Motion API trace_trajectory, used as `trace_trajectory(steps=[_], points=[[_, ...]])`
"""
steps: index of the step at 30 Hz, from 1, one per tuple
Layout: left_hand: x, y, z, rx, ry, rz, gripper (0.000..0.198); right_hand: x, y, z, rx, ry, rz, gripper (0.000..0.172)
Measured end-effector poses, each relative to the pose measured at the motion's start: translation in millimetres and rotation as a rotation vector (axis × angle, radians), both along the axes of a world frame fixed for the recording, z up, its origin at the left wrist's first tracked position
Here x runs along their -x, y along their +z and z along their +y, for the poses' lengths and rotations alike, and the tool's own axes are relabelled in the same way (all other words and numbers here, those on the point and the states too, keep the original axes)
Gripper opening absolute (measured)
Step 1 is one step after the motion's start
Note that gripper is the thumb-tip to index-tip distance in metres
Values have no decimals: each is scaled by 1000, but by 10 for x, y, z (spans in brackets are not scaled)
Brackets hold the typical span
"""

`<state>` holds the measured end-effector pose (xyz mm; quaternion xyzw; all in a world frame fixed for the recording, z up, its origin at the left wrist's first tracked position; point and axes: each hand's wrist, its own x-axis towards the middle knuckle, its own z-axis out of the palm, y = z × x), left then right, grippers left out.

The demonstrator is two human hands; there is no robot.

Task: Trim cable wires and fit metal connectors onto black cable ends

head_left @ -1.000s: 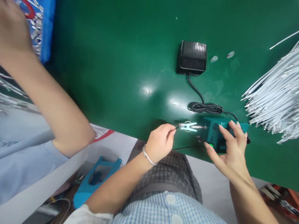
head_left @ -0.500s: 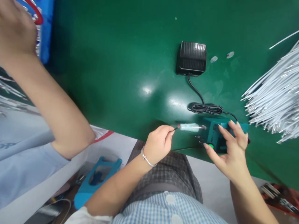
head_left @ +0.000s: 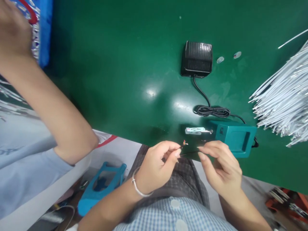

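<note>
Near the lower centre of the frame, the left hand (head_left: 158, 165) pinches a dark cable (head_left: 182, 147) whose splayed wire ends (head_left: 184, 142) could bend or tangle if the right hand (head_left: 222, 171), thumb and fingertips slightly parted beside the teal machine (head_left: 235, 130), brushes them.

The worktable (head_left: 115, 64) is deep green. By its near edge: a teal machine housing (head_left: 237, 141), a pale mint clip (head_left: 194, 130), red and yellow wire ends (head_left: 184, 143). The foot pedal (head_left: 197, 59) is black, the cable bundle (head_left: 286, 99) at the right edge whitish, the shirt (head_left: 149, 215) blue-and-white gingham.
</note>
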<state>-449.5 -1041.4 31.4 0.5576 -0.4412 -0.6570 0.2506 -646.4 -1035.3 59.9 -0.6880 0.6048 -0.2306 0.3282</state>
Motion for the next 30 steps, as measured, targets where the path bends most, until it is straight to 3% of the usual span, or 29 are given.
trace_trajectory(steps=[6, 19, 24, 30], points=[[-8, 91, -24, 23, -63, 47, 11, -201, -68, -48, -99, -93, -208, 20], [-131, 50, -127, 154, -278, 176, 19, -190, -60, -135, -282, 19, -396, 14], [-97, 50, -99, 212, -147, 67, 12, -212, -62, -102, -245, -125, -376, 14], [-63, 16, -60, 315, -110, 12, 11, -215, -60, -87, -236, -56, -426, 16]])
